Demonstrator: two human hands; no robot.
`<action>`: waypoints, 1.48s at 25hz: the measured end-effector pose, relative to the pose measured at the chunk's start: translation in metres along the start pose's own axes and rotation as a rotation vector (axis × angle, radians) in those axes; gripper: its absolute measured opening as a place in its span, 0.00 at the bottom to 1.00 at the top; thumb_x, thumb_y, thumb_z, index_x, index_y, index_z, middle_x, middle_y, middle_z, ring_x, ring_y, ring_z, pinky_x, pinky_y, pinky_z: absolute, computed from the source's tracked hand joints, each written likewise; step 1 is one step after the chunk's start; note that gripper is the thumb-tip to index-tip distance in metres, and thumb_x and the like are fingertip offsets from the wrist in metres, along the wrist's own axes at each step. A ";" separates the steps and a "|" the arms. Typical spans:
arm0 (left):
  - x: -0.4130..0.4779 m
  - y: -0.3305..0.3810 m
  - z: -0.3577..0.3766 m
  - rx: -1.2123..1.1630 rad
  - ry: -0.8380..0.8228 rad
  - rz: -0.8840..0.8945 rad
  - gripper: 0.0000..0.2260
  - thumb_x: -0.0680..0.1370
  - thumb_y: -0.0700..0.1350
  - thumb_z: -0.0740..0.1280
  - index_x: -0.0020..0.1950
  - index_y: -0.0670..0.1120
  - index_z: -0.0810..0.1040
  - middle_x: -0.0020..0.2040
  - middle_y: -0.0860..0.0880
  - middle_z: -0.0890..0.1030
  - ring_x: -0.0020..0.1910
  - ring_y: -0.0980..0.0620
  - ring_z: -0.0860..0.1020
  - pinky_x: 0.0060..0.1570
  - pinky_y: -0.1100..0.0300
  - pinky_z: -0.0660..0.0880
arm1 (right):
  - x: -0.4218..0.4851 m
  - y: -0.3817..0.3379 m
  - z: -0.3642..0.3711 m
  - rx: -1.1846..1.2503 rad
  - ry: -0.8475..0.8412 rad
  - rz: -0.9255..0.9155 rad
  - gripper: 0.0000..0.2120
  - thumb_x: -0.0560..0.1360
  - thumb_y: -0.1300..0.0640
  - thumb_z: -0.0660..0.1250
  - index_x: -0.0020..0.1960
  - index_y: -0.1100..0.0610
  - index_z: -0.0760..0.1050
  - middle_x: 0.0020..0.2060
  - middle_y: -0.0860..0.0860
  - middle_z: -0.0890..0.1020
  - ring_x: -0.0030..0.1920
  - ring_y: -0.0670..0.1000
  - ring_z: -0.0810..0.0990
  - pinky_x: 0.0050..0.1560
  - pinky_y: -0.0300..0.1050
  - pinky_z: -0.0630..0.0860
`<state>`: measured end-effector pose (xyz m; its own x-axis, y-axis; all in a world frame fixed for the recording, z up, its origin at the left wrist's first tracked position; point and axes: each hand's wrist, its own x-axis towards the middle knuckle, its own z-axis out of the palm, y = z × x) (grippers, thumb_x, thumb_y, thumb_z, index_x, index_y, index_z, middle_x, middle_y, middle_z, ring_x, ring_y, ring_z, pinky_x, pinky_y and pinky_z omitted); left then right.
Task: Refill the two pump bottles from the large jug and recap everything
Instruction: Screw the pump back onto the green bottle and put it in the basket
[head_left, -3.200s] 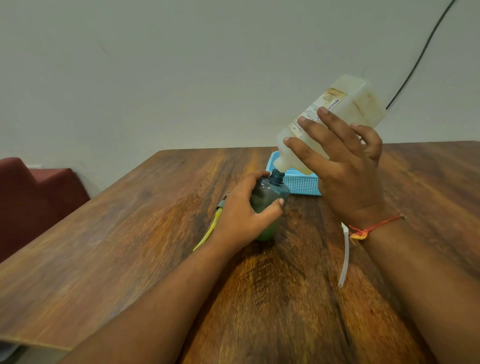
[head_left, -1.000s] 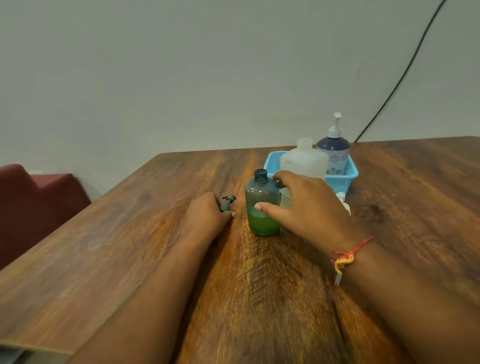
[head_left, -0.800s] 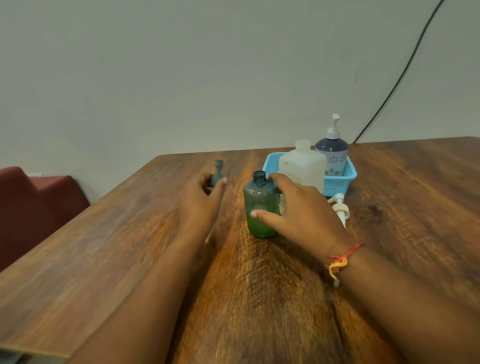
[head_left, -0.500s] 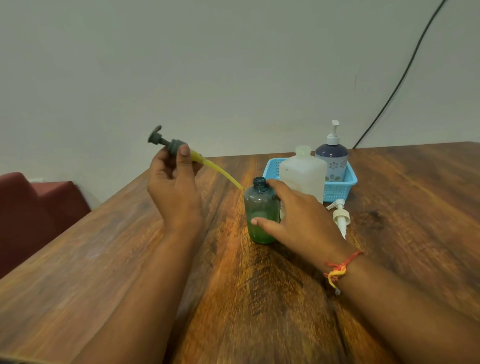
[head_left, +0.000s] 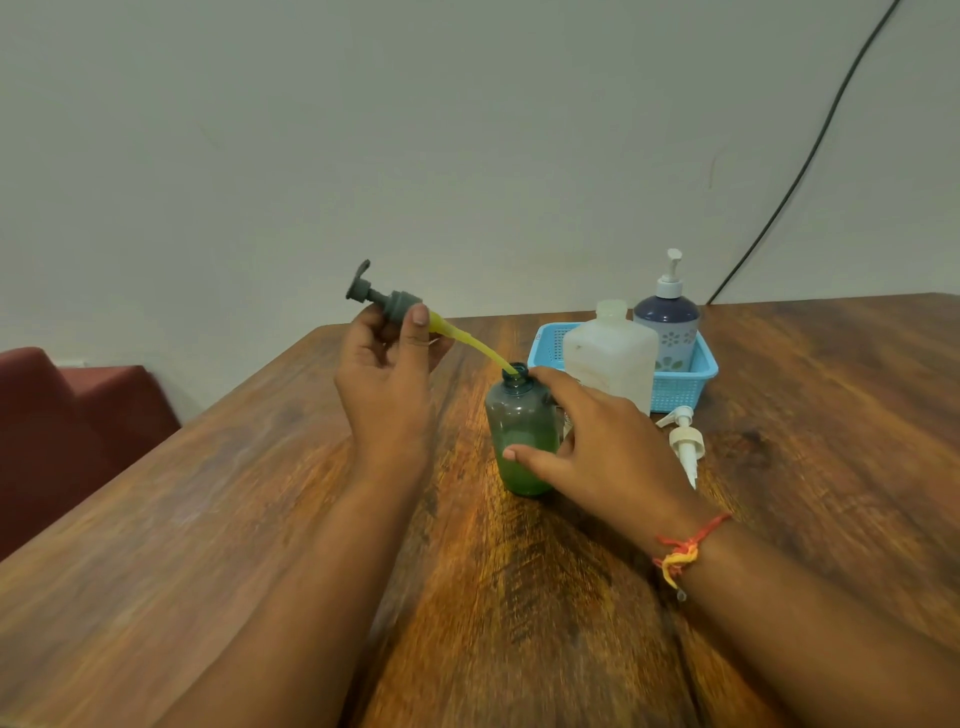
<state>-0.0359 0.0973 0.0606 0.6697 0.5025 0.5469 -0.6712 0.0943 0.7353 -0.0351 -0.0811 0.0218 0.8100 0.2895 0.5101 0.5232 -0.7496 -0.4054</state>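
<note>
A green pump bottle (head_left: 519, 431), partly full of green liquid, stands upright and uncapped on the wooden table (head_left: 260, 519). My right hand (head_left: 597, 452) grips its side. My left hand (head_left: 387, 374) holds the grey pump head (head_left: 387, 301) tilted in the air, and the tip of its yellow tube (head_left: 470, 345) sits at the bottle's mouth. The large white jug (head_left: 610, 353) stands upright just behind my right hand. A dark blue pump bottle (head_left: 667, 322) with its white pump on stands in the blue basket (head_left: 691, 384).
A loose white pump head (head_left: 685, 441) lies on the table right of my right hand. A dark red seat (head_left: 67, 436) stands off the table's left edge. A black cable (head_left: 810, 156) runs down the wall at the back right.
The jug went from pouring into the green bottle to standing on the table. My left hand picked up the grey pump and brought its tube tip to the bottle's mouth; my right hand took the bottle.
</note>
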 end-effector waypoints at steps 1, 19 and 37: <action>-0.002 0.000 0.001 0.026 -0.035 0.007 0.12 0.80 0.42 0.68 0.62 0.39 0.78 0.49 0.47 0.82 0.50 0.53 0.83 0.50 0.59 0.82 | 0.000 0.000 0.001 -0.003 0.007 -0.005 0.40 0.71 0.31 0.69 0.77 0.40 0.58 0.65 0.44 0.78 0.60 0.47 0.78 0.49 0.39 0.73; -0.020 -0.021 0.005 0.318 -0.506 -0.176 0.14 0.82 0.35 0.63 0.67 0.45 0.79 0.57 0.51 0.83 0.56 0.61 0.82 0.49 0.67 0.78 | 0.002 0.006 0.017 0.236 -0.019 0.066 0.39 0.71 0.43 0.75 0.77 0.47 0.60 0.69 0.47 0.73 0.68 0.49 0.74 0.64 0.45 0.75; -0.022 -0.025 0.008 0.300 -0.446 -0.178 0.18 0.76 0.45 0.75 0.64 0.50 0.76 0.58 0.52 0.83 0.59 0.53 0.81 0.57 0.48 0.81 | 0.001 0.001 0.016 0.363 -0.117 0.035 0.36 0.73 0.47 0.74 0.75 0.41 0.59 0.56 0.35 0.71 0.59 0.40 0.75 0.57 0.34 0.75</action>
<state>-0.0310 0.0768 0.0334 0.8773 0.0835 0.4726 -0.4596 -0.1372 0.8775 -0.0296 -0.0721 0.0095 0.8426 0.3494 0.4098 0.5378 -0.5067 -0.6738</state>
